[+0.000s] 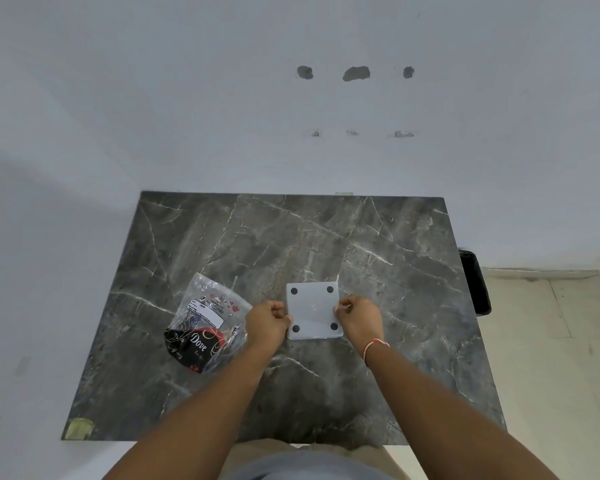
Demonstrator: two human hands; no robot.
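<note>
Head view: my left hand (269, 318) and my right hand (357, 315) each pinched a side edge of the white square sheet (314, 311) — black dots at its four corners — over the marble table (326, 237). A plastic bag (207, 320) lay just beside my left hand.

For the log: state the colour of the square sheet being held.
White square sheet, four black corner dots; head view shows it.

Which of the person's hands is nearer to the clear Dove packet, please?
Left. The left hand grips the left edge of the white square, just beside the Dove packet; the right hand grips its right edge, across the square from the packet.
</note>
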